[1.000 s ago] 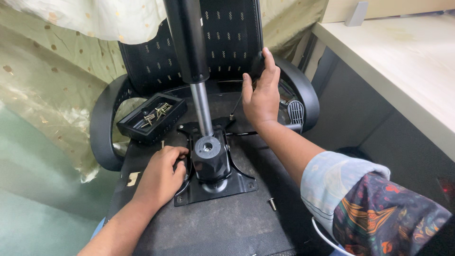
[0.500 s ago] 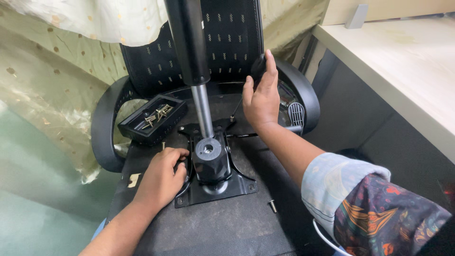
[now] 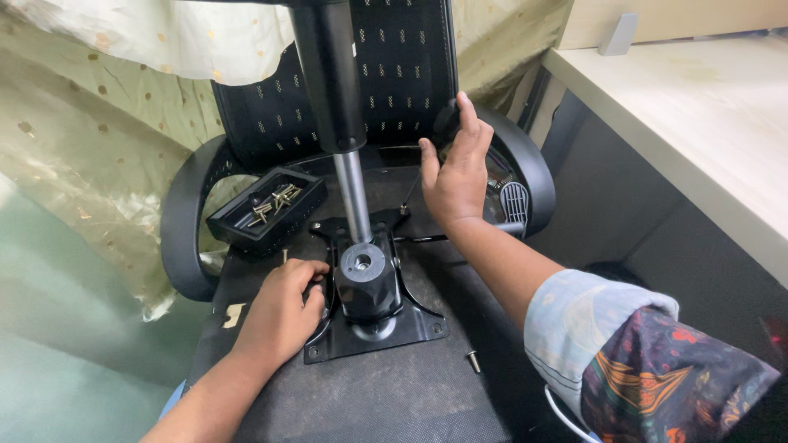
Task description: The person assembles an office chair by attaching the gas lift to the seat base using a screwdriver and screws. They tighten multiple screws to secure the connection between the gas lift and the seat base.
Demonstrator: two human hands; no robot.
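An office chair lies upside down, its black seat underside (image 3: 394, 385) facing me. A black metal mechanism plate (image 3: 371, 299) sits on it, with a gas cylinder (image 3: 336, 107) hanging just above its socket. My left hand (image 3: 281, 310) rests curled on the plate's left edge. My right hand (image 3: 453, 168) grips a black knob (image 3: 446, 121) on a thin rod at the far side, near the right armrest (image 3: 525, 176).
A black tray (image 3: 264, 209) holding several brass screws sits at the left by the left armrest (image 3: 179, 230). A loose bolt (image 3: 474, 360) lies on the seat at right. A pale desk (image 3: 706, 107) stands to the right; patterned cloth hangs behind.
The view has shifted slightly. My right hand has turned a little on the knob; my left hand stays on the plate.
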